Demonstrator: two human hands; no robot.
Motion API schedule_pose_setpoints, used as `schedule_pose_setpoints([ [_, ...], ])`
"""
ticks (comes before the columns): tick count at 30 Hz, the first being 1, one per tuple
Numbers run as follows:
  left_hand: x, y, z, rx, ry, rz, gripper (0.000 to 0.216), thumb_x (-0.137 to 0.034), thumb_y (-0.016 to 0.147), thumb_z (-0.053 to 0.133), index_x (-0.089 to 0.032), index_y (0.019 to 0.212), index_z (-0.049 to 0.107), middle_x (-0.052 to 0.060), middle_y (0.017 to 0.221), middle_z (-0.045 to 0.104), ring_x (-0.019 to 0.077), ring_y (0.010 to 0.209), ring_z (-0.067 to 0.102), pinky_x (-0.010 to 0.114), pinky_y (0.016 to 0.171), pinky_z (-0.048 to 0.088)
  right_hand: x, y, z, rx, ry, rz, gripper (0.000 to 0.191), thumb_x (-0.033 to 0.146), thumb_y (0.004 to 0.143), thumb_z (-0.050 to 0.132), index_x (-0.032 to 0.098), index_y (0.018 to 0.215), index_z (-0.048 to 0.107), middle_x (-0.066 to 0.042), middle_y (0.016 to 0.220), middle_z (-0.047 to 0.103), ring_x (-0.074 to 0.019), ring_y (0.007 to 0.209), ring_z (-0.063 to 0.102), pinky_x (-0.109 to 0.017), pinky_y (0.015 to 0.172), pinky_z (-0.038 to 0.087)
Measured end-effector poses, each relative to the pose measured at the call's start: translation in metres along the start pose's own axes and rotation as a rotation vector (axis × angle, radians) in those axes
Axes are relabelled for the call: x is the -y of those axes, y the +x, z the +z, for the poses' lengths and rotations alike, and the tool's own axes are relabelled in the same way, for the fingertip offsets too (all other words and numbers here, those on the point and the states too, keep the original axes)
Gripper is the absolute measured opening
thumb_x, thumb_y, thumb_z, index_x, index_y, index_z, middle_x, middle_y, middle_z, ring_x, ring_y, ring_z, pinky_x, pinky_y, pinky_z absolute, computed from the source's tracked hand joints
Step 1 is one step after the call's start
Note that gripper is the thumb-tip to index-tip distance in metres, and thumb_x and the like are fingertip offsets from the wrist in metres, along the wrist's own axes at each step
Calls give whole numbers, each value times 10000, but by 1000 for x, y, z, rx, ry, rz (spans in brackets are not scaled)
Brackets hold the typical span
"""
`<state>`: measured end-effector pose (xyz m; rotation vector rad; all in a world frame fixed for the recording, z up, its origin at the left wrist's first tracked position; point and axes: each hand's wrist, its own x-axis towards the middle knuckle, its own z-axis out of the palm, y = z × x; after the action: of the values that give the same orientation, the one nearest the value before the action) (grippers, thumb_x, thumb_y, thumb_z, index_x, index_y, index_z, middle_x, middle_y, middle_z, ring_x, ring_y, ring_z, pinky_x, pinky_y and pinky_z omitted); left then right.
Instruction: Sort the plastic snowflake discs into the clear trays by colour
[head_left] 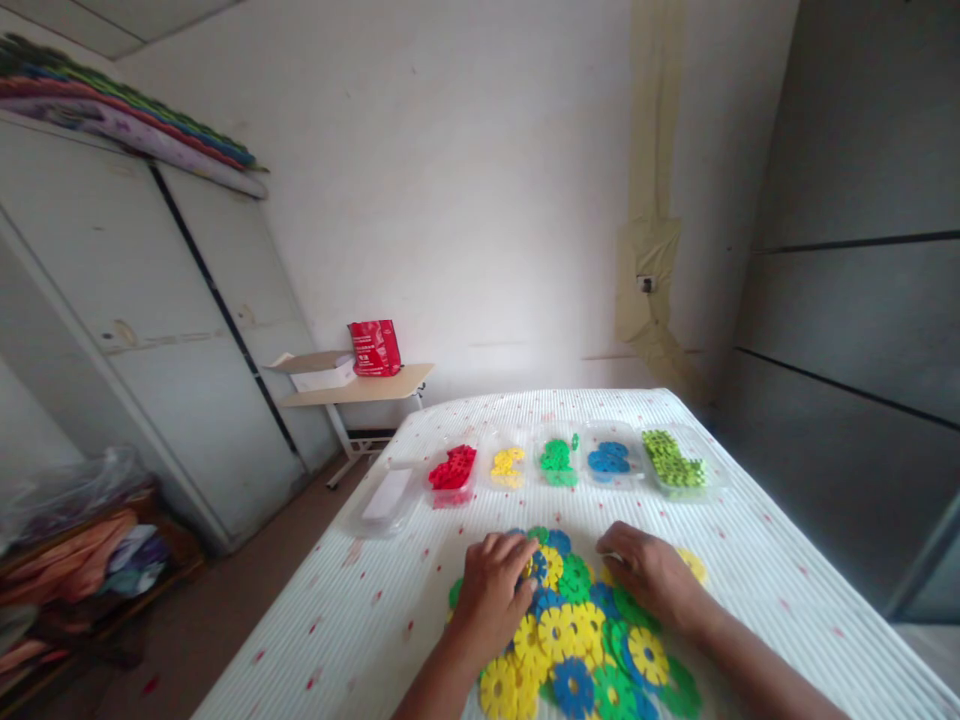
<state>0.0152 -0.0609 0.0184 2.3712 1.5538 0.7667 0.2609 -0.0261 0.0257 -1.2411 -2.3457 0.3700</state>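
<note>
A heap of flower-shaped plastic discs (570, 632) in yellow, blue and green lies on the table before me. My left hand (491, 585) rests over the heap's left side, thumb and fingers apart, fingertips at a blue disc and a yellow one. Across the heap, my right hand (651, 572) has its fingers curled together at the far right edge; whatever they pinch is hidden. A yellow disc (691, 566) shows just beyond that hand. Behind the heap stand clear boxes with red pieces (453, 468), yellow pieces (508, 466), green pieces (556, 460), blue pieces (609, 458) and light-green pieces (675, 462).
A clear container (386, 500) with something white in it stands at the row's left end. The table (360, 610) has a white ribbed cover with red marks. A side table (405, 382) behind bears a red bag (376, 348) and a white box (324, 374). Cabinets (142, 300) line the left.
</note>
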Motion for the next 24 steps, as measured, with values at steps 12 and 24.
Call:
schedule_pose_setpoints([
  [12,0,-2,4,-122,-71,-64,219,-103,616,553,-227,795,570,12,840,620,197,885,528,385,930,297,-3,3,8,35,-76,45,242,203,822,354,210,755,586,-25,773,602,-138,691,559,-227,622,388],
  [24,34,17,0,-225,-724,-419,173,-285,683,552,-160,801,573,13,742,639,160,729,599,235,665,457,-4,3,9,55,-113,55,232,196,816,362,208,748,584,-26,770,608,-144,702,573,-221,619,382],
])
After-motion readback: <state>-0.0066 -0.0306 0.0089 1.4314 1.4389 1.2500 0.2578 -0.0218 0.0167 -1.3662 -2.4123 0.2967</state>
